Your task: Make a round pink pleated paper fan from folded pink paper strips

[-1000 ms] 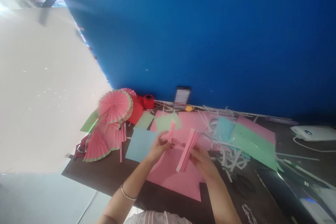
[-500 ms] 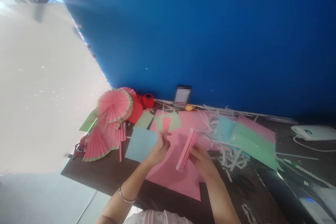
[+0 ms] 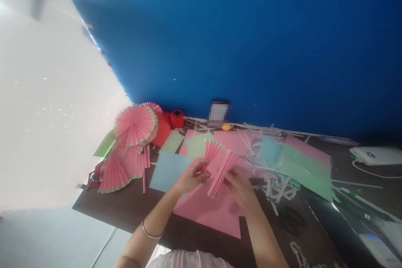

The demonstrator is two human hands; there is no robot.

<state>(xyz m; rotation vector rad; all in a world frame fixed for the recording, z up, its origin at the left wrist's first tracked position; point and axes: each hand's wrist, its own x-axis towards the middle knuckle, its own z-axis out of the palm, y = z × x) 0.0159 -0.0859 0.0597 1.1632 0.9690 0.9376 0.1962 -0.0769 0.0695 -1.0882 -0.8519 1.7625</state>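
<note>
My left hand (image 3: pixel 195 175) pinches the lower part of a small pleated pink paper fan (image 3: pixel 211 150), whose top edge is spread. To its right, my right hand (image 3: pixel 236 182) grips a second pleated pink paper strip (image 3: pixel 226 163) by its side; its folds lie closer together. The two pleated pieces slant side by side, close to each other. Beneath both hands lies a pink paper sheet (image 3: pixel 207 217), with a light blue sheet (image 3: pixel 169 171) to the left and a pale green sheet (image 3: pixel 196 142) behind.
Finished-looking pink and green paper fans (image 3: pixel 135 125) are piled at the left, beside a red tape roll (image 3: pixel 177 119). White paper strips (image 3: pixel 279 188), scissors (image 3: pixel 292 220) and stacked green sheets (image 3: pixel 307 171) lie at right. A white device (image 3: pixel 375 155) with a cable sits farther right.
The left hand's pleated piece has turned and fanned out, showing its pleats. My hands have come closer together, and the right hand's strip has shifted slightly left.
</note>
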